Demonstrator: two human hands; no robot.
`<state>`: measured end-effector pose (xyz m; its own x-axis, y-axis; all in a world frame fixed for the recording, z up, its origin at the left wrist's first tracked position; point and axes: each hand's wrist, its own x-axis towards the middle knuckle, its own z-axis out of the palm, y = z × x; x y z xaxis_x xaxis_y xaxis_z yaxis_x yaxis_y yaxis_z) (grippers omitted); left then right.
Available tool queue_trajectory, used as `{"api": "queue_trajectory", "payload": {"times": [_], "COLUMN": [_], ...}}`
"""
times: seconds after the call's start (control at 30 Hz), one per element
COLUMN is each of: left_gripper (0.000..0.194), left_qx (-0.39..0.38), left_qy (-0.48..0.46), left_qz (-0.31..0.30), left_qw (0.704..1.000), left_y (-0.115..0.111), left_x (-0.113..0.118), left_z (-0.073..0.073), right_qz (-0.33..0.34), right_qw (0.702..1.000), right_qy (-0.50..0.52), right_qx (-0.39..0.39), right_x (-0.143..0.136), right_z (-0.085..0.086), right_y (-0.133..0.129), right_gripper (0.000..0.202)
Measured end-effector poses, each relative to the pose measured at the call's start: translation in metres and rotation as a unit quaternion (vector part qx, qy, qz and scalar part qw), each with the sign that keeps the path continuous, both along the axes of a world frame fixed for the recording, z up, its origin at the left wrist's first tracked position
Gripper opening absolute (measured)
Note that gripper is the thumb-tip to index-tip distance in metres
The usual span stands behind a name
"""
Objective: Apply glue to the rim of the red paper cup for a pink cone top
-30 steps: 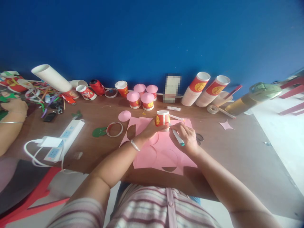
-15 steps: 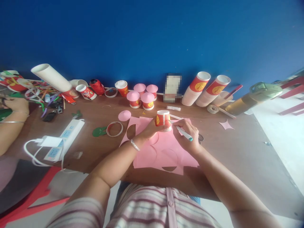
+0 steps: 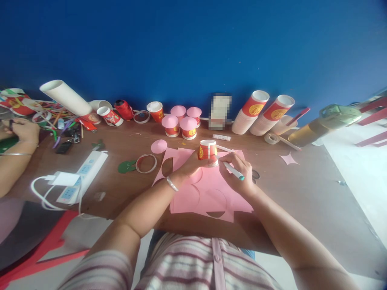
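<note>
My left hand (image 3: 192,164) is closed on a red and white paper cup (image 3: 207,150) with gold print, held upside down over the pink paper (image 3: 208,193). In my right hand (image 3: 238,172) is a white marker (image 3: 232,170) with a green end. Its tip points at the cup's side, close to the seam; whether it touches I cannot tell. Round outlines and cut-out holes show in the pink sheets beneath. Part of a pair of scissors (image 3: 255,175) shows beside my right hand.
Several cups with pink cone tops (image 3: 188,123) stand at the back. Stacked paper cups (image 3: 255,108) lean near the wall, by a tape roll (image 3: 271,138). A power strip (image 3: 82,177) with cables lies left, near another person's hand (image 3: 26,131). A glue stick (image 3: 221,137) lies behind the cup.
The marker and my right hand have shifted slightly left, closer to the cup. My left hand and the cup are almost still. At far left, the other person's hand has moved a little.
</note>
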<state>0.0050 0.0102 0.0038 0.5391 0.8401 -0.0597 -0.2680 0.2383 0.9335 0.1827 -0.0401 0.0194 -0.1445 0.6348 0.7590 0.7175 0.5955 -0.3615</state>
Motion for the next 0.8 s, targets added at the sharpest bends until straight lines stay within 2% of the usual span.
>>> {"api": "queue_trajectory", "payload": {"times": [0.2, 0.4, 0.5, 0.63, 0.8], "left_gripper": [0.039, 0.034, 0.034, 0.034, 0.037], "left_qx": [0.003, 0.023, 0.028, 0.028, 0.002], "left_qy": [-0.003, -0.017, -0.024, -0.010, -0.007], "left_qz": [-0.002, -0.016, -0.011, 0.011, 0.026], "left_qw": [1.000, 0.999, 0.999, 0.999, 1.000], "left_y": [0.001, 0.000, 0.000, 0.000, -0.001], "left_x": [0.000, -0.001, 0.000, 0.001, -0.001], "left_z": [-0.002, 0.001, 0.002, -0.004, -0.010], "right_qz": [0.010, -0.009, 0.008, 0.048, 0.059], "right_qw": [1.000, 1.000, 1.000, 0.998, 0.998], "right_qy": [0.001, 0.018, 0.027, 0.030, 0.002], "right_qx": [0.001, 0.000, -0.001, 0.021, 0.034], "right_x": [0.000, 0.001, 0.002, 0.001, -0.003], "right_z": [-0.001, 0.004, 0.003, -0.002, -0.007], "right_y": [0.000, -0.002, -0.002, -0.004, -0.006], "right_gripper": [0.012, 0.011, 0.012, 0.019, 0.023]}}
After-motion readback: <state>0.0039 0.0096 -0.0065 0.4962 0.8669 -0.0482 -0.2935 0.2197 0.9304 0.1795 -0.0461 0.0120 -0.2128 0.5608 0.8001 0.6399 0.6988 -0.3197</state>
